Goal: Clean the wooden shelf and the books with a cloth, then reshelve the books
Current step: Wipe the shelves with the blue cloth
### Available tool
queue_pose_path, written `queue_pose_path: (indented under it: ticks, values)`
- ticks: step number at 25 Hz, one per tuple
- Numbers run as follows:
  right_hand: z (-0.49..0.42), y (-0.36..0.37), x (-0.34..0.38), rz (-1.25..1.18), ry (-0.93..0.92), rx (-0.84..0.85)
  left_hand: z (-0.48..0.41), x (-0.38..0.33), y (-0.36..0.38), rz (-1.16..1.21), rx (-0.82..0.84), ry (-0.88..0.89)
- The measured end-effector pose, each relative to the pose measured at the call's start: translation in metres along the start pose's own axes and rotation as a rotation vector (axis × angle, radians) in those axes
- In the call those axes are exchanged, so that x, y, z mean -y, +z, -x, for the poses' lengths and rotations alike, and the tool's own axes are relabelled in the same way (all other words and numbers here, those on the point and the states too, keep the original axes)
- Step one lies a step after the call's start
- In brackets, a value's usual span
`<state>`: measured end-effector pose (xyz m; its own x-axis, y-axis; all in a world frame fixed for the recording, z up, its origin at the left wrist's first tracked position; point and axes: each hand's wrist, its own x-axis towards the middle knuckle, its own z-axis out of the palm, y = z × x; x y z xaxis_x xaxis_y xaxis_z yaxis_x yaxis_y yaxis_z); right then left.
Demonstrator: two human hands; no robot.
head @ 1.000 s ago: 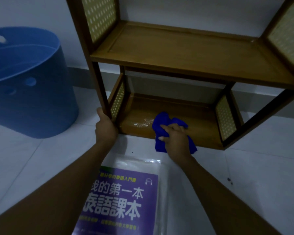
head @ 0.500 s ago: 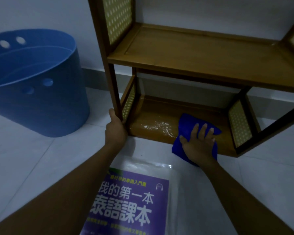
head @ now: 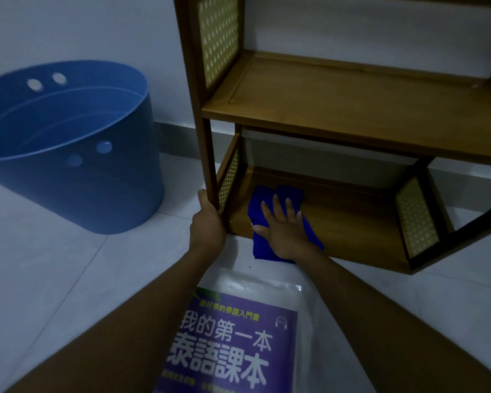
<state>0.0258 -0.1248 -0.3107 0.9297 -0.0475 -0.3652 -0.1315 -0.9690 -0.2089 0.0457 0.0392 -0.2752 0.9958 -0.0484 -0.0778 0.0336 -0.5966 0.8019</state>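
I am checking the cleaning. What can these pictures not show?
Head view only:
- Wooden shelf: bottom board partly hidden under blue cloth and right hand; upper tiers cut off by top edge.
- Purple book: lower cover cut off by bottom edge; small print blurred.
- Blue tub: left side cut off by left edge.

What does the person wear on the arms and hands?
Nothing that shows. The left hand and right hand are bare, with no gloves or visible rings. The left forearm and right forearm are bare too: no sleeve, watch or bracelet in view.
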Motion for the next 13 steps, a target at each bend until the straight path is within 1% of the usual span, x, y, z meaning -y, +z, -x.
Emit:
queue_pose_path:
  ticks: [3, 7, 10, 12, 13]
  values:
    - [0.009, 0.002, -0.019, 0.059, -0.042, -0.023, 0.000, 0.001, 0.000, 0.040, 0.000, -0.012]
    - [0.035, 0.003, -0.053, 0.081, 0.094, -0.057, -0.002, 0.004, -0.002, 0.063, 0.015, -0.001]
    - [0.039, 0.000, -0.064, 0.028, 0.198, -0.058, -0.001, 0.005, -0.003, 0.050, 0.022, 0.027]
    - [0.034, 0.000, -0.058, 0.004, 0.216, -0.046, -0.002, 0.005, -0.005, 0.039, 0.040, 0.045]
    - [0.031, 0.000, -0.052, 0.000, 0.198, -0.039, -0.002, 0.005, -0.006, 0.050, 0.056, 0.052]
